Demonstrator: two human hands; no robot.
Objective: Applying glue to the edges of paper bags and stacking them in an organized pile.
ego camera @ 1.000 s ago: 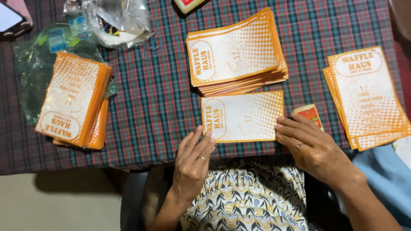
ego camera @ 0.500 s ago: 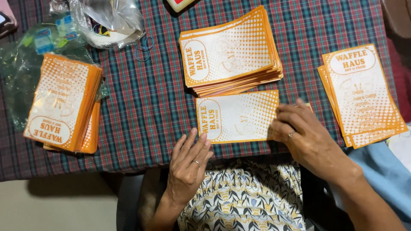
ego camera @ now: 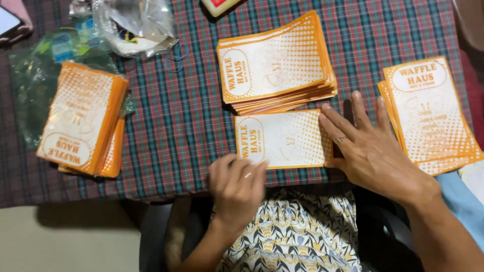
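your right hand point(ego camera: 375, 151) lies flat, fingers spread, on the single orange-and-white pouch point(ego camera: 285, 139) at the table's near edge; left hand point(ego camera: 237, 184), open, touches its corner; it looks thin, light, slippery; lift by an edge.

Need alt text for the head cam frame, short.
A person's left hand and right hand rest flat at either end of a single orange-and-white paper pouch on a plaid tablecloth. Stacks of matching pouches lie left, above and right.
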